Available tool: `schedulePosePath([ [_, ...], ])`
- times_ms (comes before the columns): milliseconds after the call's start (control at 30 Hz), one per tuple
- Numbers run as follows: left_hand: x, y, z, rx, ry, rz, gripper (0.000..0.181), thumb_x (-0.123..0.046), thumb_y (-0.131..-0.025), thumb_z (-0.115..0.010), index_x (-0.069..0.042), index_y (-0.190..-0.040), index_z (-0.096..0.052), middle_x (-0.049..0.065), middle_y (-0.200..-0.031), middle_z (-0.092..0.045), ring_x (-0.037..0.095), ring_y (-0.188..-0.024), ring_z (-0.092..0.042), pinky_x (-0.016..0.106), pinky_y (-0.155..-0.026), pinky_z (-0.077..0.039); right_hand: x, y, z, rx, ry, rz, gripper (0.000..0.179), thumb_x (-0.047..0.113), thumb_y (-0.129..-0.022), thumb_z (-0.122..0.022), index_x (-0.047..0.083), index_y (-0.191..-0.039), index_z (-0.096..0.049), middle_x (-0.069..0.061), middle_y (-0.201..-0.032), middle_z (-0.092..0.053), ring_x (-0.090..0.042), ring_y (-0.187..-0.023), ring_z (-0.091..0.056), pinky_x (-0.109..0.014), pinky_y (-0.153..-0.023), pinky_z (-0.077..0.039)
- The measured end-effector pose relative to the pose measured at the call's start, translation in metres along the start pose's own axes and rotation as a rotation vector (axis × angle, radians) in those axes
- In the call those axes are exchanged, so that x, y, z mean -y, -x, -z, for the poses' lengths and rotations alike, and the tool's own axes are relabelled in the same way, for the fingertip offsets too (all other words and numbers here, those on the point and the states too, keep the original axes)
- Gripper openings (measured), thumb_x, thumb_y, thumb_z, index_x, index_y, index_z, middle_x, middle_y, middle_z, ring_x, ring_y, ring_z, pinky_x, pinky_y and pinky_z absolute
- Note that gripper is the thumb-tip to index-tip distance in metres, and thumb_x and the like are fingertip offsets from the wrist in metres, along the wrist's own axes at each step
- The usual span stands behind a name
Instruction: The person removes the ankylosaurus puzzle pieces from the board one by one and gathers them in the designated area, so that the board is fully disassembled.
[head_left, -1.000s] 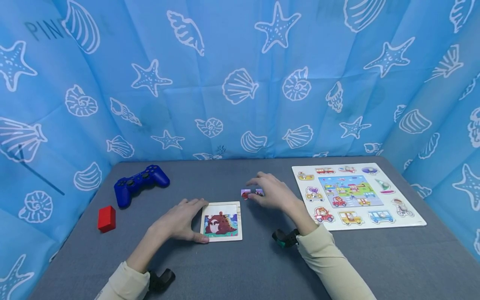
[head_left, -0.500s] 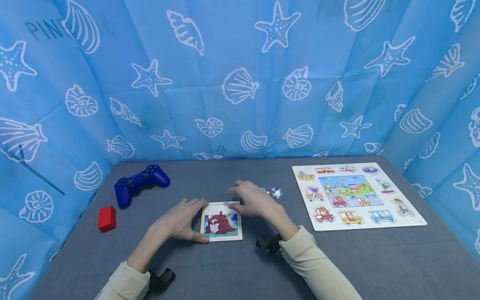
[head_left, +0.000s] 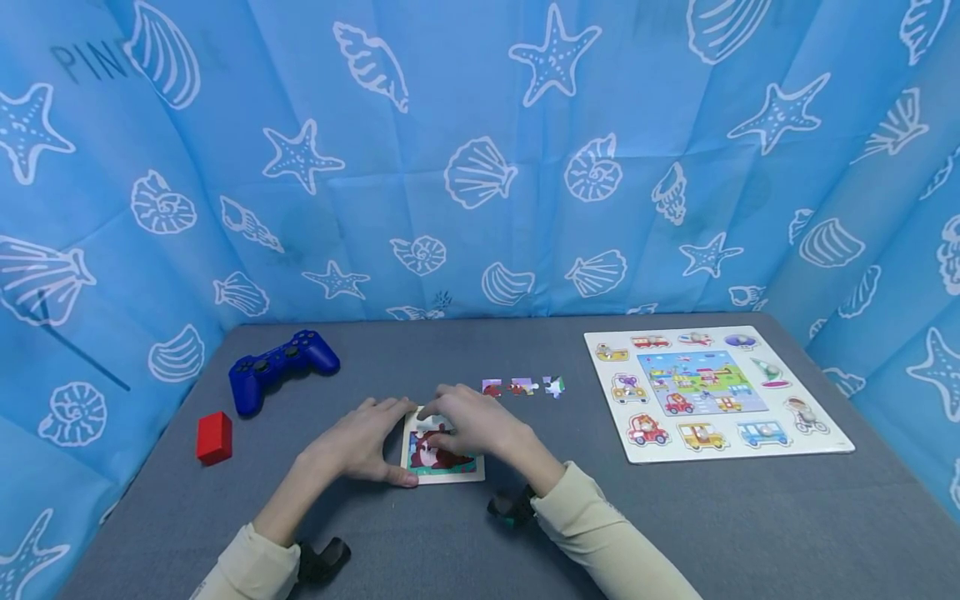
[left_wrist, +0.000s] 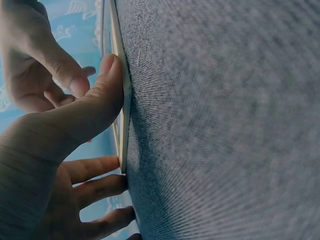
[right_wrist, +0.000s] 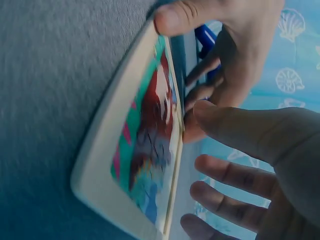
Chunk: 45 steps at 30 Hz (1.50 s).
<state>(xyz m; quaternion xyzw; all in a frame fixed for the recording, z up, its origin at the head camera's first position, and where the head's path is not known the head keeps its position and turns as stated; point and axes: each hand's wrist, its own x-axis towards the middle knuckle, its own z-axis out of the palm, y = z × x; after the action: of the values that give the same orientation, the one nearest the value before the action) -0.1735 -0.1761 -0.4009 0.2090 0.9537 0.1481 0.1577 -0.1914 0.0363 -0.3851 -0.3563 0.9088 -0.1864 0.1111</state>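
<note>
A small wooden jigsaw board (head_left: 457,478) with a red-brown dinosaur picture lies flat on the grey table. My left hand (head_left: 360,442) grips its left side, the thumb (left_wrist: 110,75) at the near corner and the fingers at the far one. Over the board's upper left part, my right hand (head_left: 474,421) pinches what looks like a pale puzzle piece (head_left: 435,424) between thumb and forefinger, largely hidden by the hand. Loose puzzle pieces lie behind the right hand: a purple-and-red one (head_left: 492,387), another beside it (head_left: 522,387) and a green-white one (head_left: 554,387).
At the right lies a large white peg puzzle (head_left: 720,429) with vehicle pictures. A blue game controller (head_left: 281,367) and a red block (head_left: 213,437) are at the left. A blue curtain (head_left: 480,233) with shell prints hangs behind the table.
My right hand has moved left from the loose pieces to above the board's upper left part, uncovering the pieces behind it. The left hand and the board have stayed in place.
</note>
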Motion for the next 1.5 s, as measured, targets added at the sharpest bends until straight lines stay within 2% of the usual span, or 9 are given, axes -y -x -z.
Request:
schedulePosePath([
  [133,0.001,0.001,0.0,-0.009,-0.002,-0.01,0.104,-0.062,-0.072,-0.086,-0.01,-0.152,-0.045,0.019,-0.156,-0.048,0.049,-0.142,-0.043,0.071,-0.109,-0.039,0.002,-0.004,-0.005,0.033,-0.02,0.026,0.034,0.023,-0.095,-0.074,0.011,-0.127,-0.073,-0.007,-0.115,-0.069,-0.013,-0.087,-0.053,-0.022,-0.068,-0.044],
  [200,0.001,0.001,0.0,-0.013,-0.007,-0.016,0.104,-0.062,-0.072,-0.086,-0.009,-0.152,-0.045,0.019,-0.156,-0.048,0.049,-0.142,-0.043,0.07,-0.109,-0.04,0.003,-0.005,-0.008,0.052,-0.013,0.026,0.035,0.023,-0.095,-0.074,0.011,-0.128,-0.073,-0.007,-0.113,-0.068,-0.012,-0.086,-0.05,-0.021,-0.066,-0.042],
  [400,0.002,0.001,0.0,-0.019,-0.022,-0.022,0.105,-0.063,-0.072,-0.086,-0.008,-0.152,-0.045,0.02,-0.157,-0.048,0.048,-0.141,-0.044,0.069,-0.109,-0.041,0.004,-0.007,-0.013,0.093,0.054,0.014,0.038,0.026,-0.095,-0.074,0.017,-0.131,-0.071,-0.003,-0.118,-0.066,-0.013,-0.094,-0.051,-0.024,-0.073,-0.043],
  [567,0.002,0.001,0.0,-0.016,-0.021,-0.018,0.105,-0.062,-0.072,-0.086,-0.008,-0.152,-0.045,0.02,-0.157,-0.047,0.049,-0.141,-0.044,0.069,-0.109,-0.04,0.006,-0.008,-0.015,0.113,0.07,0.0,0.041,0.024,-0.097,-0.072,0.018,-0.137,-0.067,-0.001,-0.116,-0.063,-0.013,-0.091,-0.045,-0.023,-0.07,-0.038],
  [700,0.001,0.001,0.0,-0.008,-0.012,-0.012,0.105,-0.063,-0.072,-0.086,-0.01,-0.152,-0.045,0.019,-0.157,-0.047,0.049,-0.142,-0.044,0.07,-0.109,-0.04,0.007,-0.008,-0.015,0.118,0.08,-0.006,0.043,0.024,-0.097,-0.071,0.018,-0.14,-0.064,-0.002,-0.121,-0.064,-0.013,-0.091,-0.044,-0.023,-0.071,-0.038],
  [867,0.001,0.001,0.0,-0.012,-0.013,-0.013,0.105,-0.063,-0.071,-0.086,-0.01,-0.152,-0.045,0.019,-0.157,-0.047,0.048,-0.141,-0.044,0.069,-0.108,-0.041,0.007,-0.009,-0.016,0.112,0.061,-0.005,0.041,0.024,-0.097,-0.071,0.017,-0.137,-0.066,-0.004,-0.132,-0.064,-0.013,-0.097,-0.048,-0.024,-0.077,-0.04],
  [1133,0.001,0.001,0.0,-0.012,-0.011,-0.01,0.104,-0.063,-0.071,-0.086,-0.011,-0.152,-0.046,0.019,-0.157,-0.047,0.048,-0.141,-0.044,0.071,-0.108,-0.04,0.006,-0.009,-0.018,0.107,0.023,-0.007,0.039,0.023,-0.098,-0.07,0.016,-0.136,-0.066,-0.002,-0.127,-0.064,-0.014,-0.102,-0.051,-0.026,-0.083,-0.046],
  [1367,0.001,0.002,-0.001,-0.006,-0.01,0.013,0.109,-0.061,-0.072,-0.086,-0.004,-0.154,-0.041,0.023,-0.158,-0.044,0.058,-0.144,-0.036,0.075,-0.11,-0.034,0.005,-0.009,-0.021,0.08,-0.077,0.014,0.034,0.014,-0.097,-0.071,0.018,-0.129,-0.06,0.001,-0.11,-0.062,-0.012,-0.095,-0.05,-0.026,-0.082,-0.045],
  [1500,0.002,0.002,-0.002,-0.017,-0.017,0.0,0.107,-0.061,-0.072,-0.086,-0.007,-0.153,-0.044,0.021,-0.157,-0.046,0.054,-0.143,-0.04,0.073,-0.109,-0.037,0.005,-0.009,-0.021,0.085,-0.071,0.015,0.037,0.011,-0.098,-0.069,0.018,-0.133,-0.061,0.0,-0.116,-0.063,-0.01,-0.1,-0.053,-0.027,-0.089,-0.048],
])
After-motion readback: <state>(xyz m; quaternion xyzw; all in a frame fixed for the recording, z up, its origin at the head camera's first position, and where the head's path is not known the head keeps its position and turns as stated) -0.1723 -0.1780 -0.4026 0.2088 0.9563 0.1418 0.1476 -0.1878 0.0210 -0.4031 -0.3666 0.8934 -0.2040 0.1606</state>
